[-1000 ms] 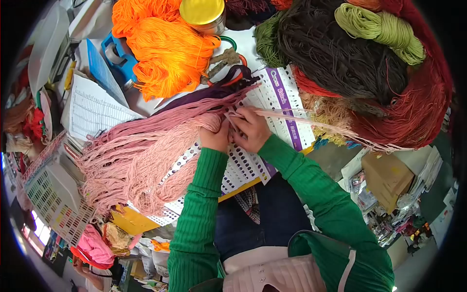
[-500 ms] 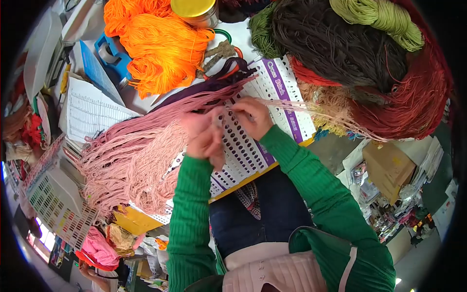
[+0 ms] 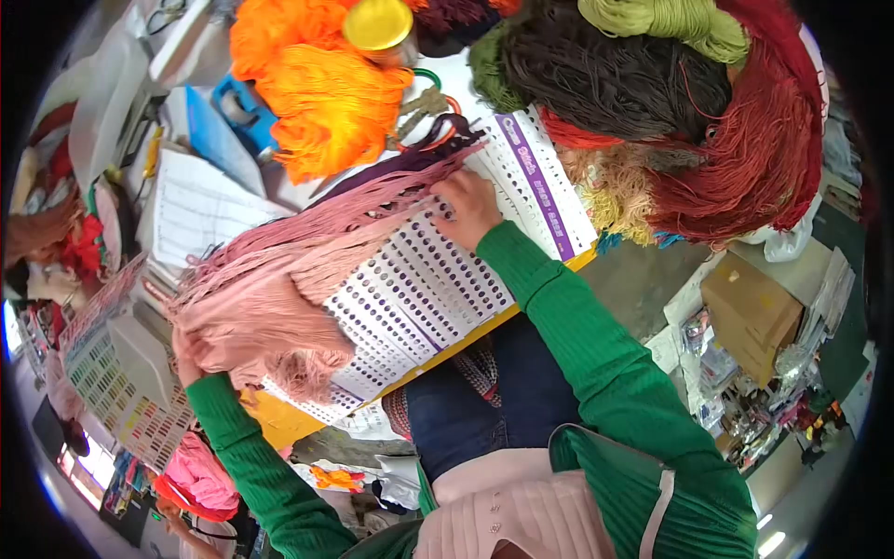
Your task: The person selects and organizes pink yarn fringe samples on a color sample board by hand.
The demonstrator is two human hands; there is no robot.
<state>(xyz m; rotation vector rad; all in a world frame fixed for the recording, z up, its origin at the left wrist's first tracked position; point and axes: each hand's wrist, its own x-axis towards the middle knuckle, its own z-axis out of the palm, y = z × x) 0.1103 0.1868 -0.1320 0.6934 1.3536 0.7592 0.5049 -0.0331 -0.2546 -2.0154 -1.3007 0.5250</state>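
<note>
A white punched thread card (image 3: 419, 279) with purple bands and rows of holes lies slanted in front of me. Long skeins of pink embroidery thread (image 3: 279, 321) trail from its upper edge to the left. At the far left, my left hand (image 3: 189, 359) is closed on the pale pink thread, its fingers partly hidden by the strands. My right hand (image 3: 470, 210) rests at the card's upper row of holes, fingers bent and closed on the pale pink thread ends there. Darker mauve strands (image 3: 391, 182) lie just above this thread.
Orange skeins (image 3: 335, 102), a jar with a yellow lid (image 3: 378, 26) and scissors (image 3: 433, 116) lie beyond the card. Black (image 3: 615, 79) and dark red skeins (image 3: 736, 158) are heaped at right. A printed sheet (image 3: 191, 214), blue tape dispenser (image 3: 244, 112) and colour chart (image 3: 121, 373) sit at left.
My left hand has moved from the card's middle to the far left, gathering the pale pink thread. My right hand stays near the upper holes; the pale strands to its right are gone.
</note>
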